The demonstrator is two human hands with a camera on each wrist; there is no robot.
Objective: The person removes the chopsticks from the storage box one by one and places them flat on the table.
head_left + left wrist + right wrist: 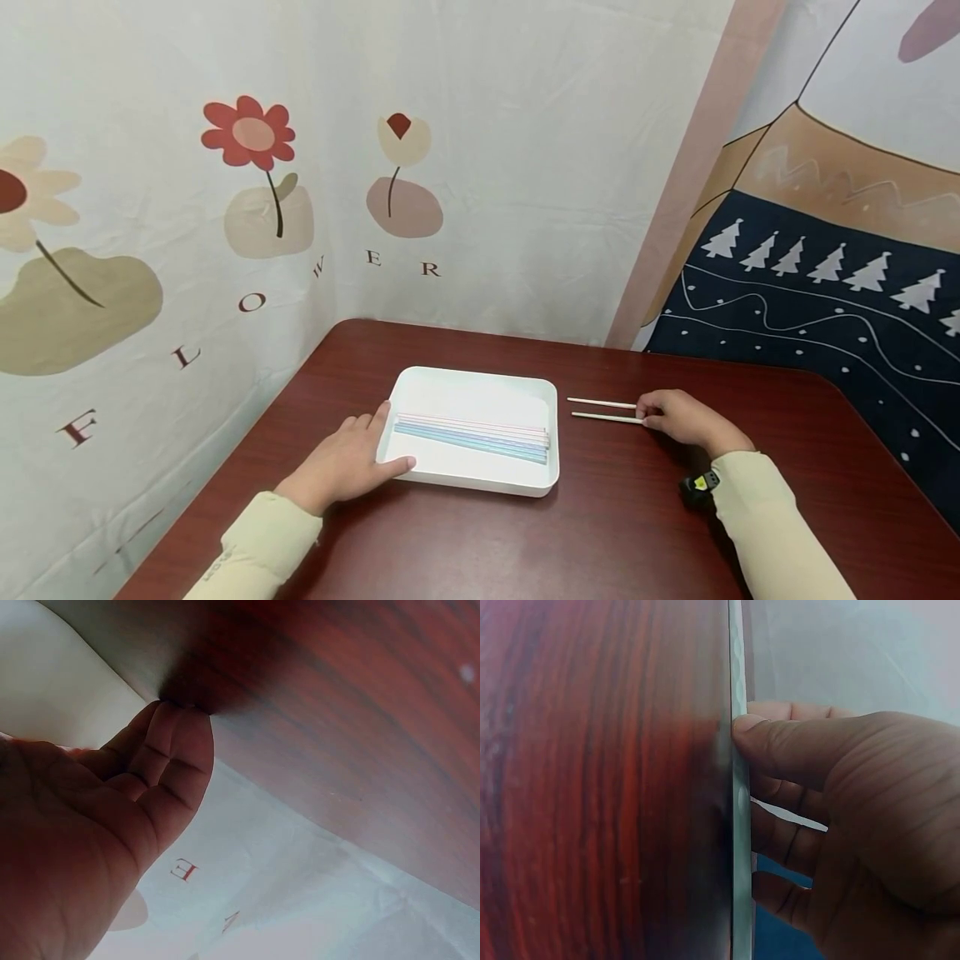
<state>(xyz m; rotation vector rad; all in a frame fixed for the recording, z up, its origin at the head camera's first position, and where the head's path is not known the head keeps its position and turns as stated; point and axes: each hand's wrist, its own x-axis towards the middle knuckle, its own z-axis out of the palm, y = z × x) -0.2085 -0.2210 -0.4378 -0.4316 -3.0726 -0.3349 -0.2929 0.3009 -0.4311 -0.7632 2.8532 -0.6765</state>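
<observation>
A shallow white tray (480, 392) stands on the table, holding several slim pink, purple and blue chopsticks (472, 437) laid side by side. At its near-left corner rests my left hand (341, 462), thumb across the front rim and fingers spread along the left side. The left wrist view shows these fingers slightly bent, tips down by the table beside the tray wall (45, 675). Right of the tray, my right hand (678, 417) holds two pale chopsticks (607, 417) by their right ends. They lie roughly parallel, slightly apart. In the right wrist view the thumb touches a pale green chopstick (741, 900).
The dark red wooden table (600, 542) has rounded far corners. A white flower-print curtain (525, 208) hangs behind and to the left, and a navy panel with white trees (787, 292) at the right. A small black device (697, 487) is at the right wrist.
</observation>
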